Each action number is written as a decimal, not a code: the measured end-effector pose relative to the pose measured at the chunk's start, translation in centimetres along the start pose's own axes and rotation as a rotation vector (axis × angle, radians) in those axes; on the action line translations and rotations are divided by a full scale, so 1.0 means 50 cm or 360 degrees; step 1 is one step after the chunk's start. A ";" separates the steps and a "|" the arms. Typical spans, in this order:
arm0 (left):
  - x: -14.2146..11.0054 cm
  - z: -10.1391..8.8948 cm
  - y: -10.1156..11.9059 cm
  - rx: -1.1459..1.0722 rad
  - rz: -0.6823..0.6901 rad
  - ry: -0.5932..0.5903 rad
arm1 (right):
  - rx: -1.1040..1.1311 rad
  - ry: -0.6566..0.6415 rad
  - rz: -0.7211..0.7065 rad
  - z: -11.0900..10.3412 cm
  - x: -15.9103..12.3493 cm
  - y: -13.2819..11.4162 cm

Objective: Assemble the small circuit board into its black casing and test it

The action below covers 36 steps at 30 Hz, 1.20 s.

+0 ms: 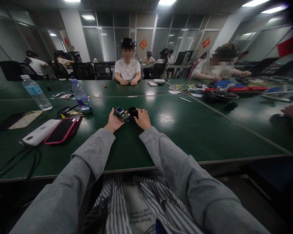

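Observation:
My left hand holds a small green circuit board that has a little screen on its upper side. The board rests on the palm and fingers, tilted up toward me. My right hand is closed around a black box-like part, just right of the board. The black part and the board's right end lie close together; whether they are joined I cannot tell. Both hands are low over the green table, in front of my body.
To the left are a white power bank, a pink-edged phone, cables, a patterned case and two water bottles. A pen and a heap of cables and tools lie right. Other people sit around the table.

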<state>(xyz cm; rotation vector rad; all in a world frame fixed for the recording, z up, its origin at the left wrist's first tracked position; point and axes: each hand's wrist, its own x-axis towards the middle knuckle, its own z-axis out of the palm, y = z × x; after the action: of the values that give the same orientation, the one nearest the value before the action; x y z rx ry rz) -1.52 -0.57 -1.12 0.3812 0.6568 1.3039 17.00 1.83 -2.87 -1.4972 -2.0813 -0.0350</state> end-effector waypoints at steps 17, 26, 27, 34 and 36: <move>-0.005 0.004 0.003 0.0016 -0.0025 -0.0003 | 0.0042 0.0108 0.0026 0.004 0.003 -0.002; -0.009 0.009 0.002 0.0023 -0.0025 0.0015 | 0.0066 0.0087 0.0003 0.012 0.005 0.004; -0.009 0.010 0.002 0.0027 -0.0028 0.0013 | 0.0064 0.0092 0.0004 0.013 0.005 0.005; -0.014 0.014 -0.001 -0.0008 -0.0028 -0.0029 | 0.0072 0.0096 -0.0014 0.011 0.004 0.006; -0.016 0.015 -0.002 -0.0017 -0.0029 -0.0029 | 0.0073 0.0086 -0.0015 0.010 0.004 0.006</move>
<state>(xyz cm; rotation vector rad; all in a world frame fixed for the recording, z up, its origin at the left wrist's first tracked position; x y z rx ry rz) -1.08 -1.26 -0.41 0.3771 0.6363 1.2851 16.99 2.29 -3.29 -1.4433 -2.0331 -0.0307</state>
